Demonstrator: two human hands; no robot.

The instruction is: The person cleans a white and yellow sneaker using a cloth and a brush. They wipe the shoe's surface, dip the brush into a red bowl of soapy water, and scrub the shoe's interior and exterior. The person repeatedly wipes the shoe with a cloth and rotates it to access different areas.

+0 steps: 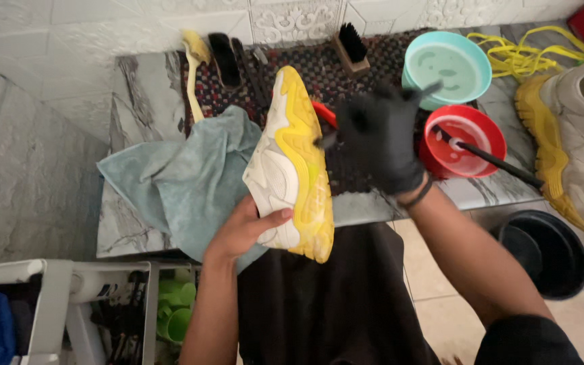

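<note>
- left hand [245, 226], bare, is wrapped round the heel end of a white and yellow sneaker [292, 165], thumb lying across the white side panel, so the fingers are closed on the shoe
- the sneaker is tipped on its side with the yellow sole facing right, toe pointing away toward the wall, held up just over the front edge of the desk [136, 122]
- right hand [381, 138] wears a black glove and sits just right of the sole; it's blurred, fingers curled, and something thin and dark pokes out toward the sole, looks like a small tool but I honestly can't tell what it is
- a grey-blue cloth [177, 182] lies bunched under and left of the shoe, hanging over the desk edge
- behind the shoe on a patterned mat [319, 74]: a yellow brush [194, 61], a dark brush [224, 59] and a wooden-backed black bristle brush [351, 46]
- to the right, a teal bowl [446, 66] and below it a red bowl [464, 140] with a long black stick [501, 165] resting in it, handle sticking out to the right
- yellow laces [528, 51] are piled at the far right, next to the second sneaker [579, 142], which sits upright and looks dirtier
- a black bucket [549, 253] is on the floor below the desk's right end
- a white rack [62, 297] with green bits inside is at the lower left
</note>
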